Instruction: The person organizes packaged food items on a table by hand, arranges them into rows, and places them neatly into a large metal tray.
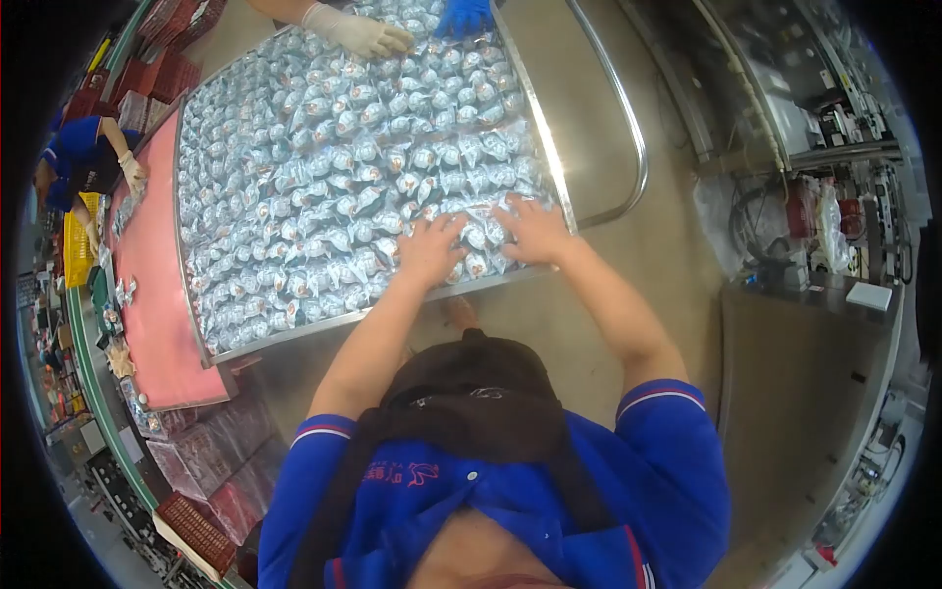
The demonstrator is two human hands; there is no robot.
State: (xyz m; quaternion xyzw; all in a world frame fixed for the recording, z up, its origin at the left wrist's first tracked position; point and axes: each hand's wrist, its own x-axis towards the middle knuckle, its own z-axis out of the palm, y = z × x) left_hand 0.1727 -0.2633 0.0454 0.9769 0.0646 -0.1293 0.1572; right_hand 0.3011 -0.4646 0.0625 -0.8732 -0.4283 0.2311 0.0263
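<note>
A wide metal-rimmed tray [285,336] is covered with rows of small, round, clear-wrapped packets [334,187]. What is inside each wrapper is too small to make out. My left hand [429,251] lies on the packets near the tray's front edge, fingers spread. To its right, my right hand [536,234] rests on packets by the front right corner, its fingers also apart. A few packets show between the two hands. Neither hand is closed around anything.
Across the tray are another person's white-gloved hand [363,32] and a blue-gloved hand [463,17]. A pink table surface [162,294] adjoins on the left, where a co-worker [78,157] stands. A curved metal rail [628,128] and machinery [805,216] stand on the right.
</note>
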